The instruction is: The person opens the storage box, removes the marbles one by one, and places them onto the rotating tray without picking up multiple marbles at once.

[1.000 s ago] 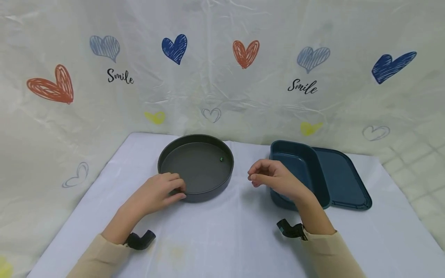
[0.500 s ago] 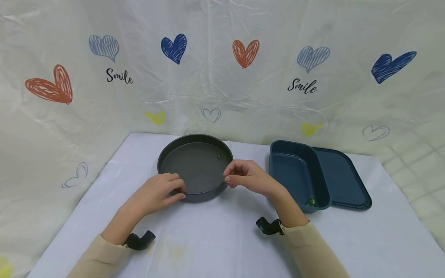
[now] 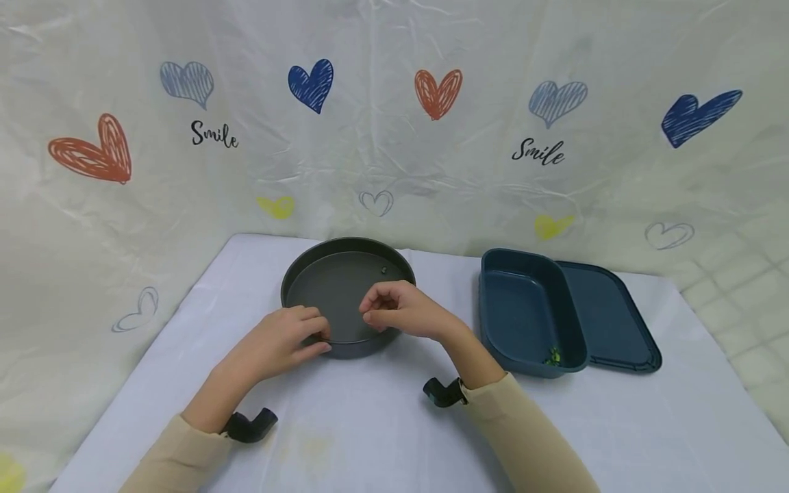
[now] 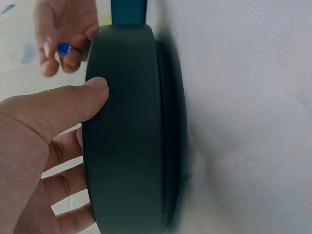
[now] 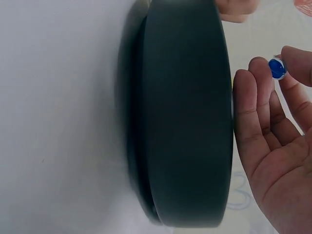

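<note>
A round dark grey pan (image 3: 351,294) stands on the white cloth. My left hand (image 3: 290,342) grips its near left rim, with the thumb (image 4: 90,100) on the outer wall and the other fingers on the inner side. Over the pan's near right part is my right hand (image 3: 401,309). Thumb and fingertips pinch a clear and blue glass marble (image 5: 277,68), which the fingers hide in the head view. One small marble (image 3: 384,270) lies inside the pan, near its far right wall.
Right of the pan stands a deep blue rectangular container (image 3: 524,308), with a few small green and yellow pieces (image 3: 553,356) in its near right corner. A flat blue lid (image 3: 610,318) lies beside it. A printed sheet (image 3: 382,137) hangs behind the table.
My right hand has moved left, from above the blue container to over the pan. The small marble in the pan has rolled away and slightly left. My left hand stays at the rim.
</note>
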{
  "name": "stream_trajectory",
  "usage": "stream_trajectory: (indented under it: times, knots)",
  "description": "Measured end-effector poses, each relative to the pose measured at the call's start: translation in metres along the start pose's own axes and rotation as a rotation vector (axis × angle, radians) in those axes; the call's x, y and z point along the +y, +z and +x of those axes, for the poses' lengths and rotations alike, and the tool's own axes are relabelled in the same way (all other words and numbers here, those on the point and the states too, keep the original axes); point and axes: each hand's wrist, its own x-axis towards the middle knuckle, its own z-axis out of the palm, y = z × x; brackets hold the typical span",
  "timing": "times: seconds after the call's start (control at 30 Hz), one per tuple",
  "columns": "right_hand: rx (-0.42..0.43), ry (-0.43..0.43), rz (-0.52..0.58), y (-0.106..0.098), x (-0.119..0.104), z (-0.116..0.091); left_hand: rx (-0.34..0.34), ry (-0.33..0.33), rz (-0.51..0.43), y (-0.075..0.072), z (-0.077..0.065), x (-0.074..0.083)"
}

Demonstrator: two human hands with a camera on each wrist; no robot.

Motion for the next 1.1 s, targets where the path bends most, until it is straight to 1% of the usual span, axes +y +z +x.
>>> stream_trajectory:
  times: [0.13,0.3,0.47,0.6,0.73,0.87,1.03,1.1]
  knots:
    - [-0.019,0.012,-0.038,0.003,0.001,0.009,0.007,0.014,-0.003,0.001,0.000,0.000]
    - [-0.050,0.041,-0.091,0.010,0.004,0.018,-0.012,-0.002,-0.005,0.001,0.000,0.000]
    - [-0.083,0.052,-0.231,0.015,0.004,0.027,-0.021,-0.012,-0.005,0.000,0.001,0.000]
    - [-0.134,0.054,-0.319,0.018,0.003,0.033,-0.011,-0.010,-0.002,0.000,0.000,0.000]
    - [-0.203,0.090,-0.373,0.019,0.001,0.038,0.000,0.002,-0.002,0.001,-0.001,-0.001]
    - [-0.252,0.129,-0.436,0.020,0.000,0.041,0.009,0.012,-0.004,0.001,-0.001,-0.001]
    - [-0.284,0.183,-0.466,0.021,-0.002,0.046,0.009,0.012,-0.008,0.001,-0.001,-0.001]
    - [-0.287,0.201,-0.457,0.021,-0.003,0.046,0.005,0.007,-0.012,0.001,0.000,-0.001]
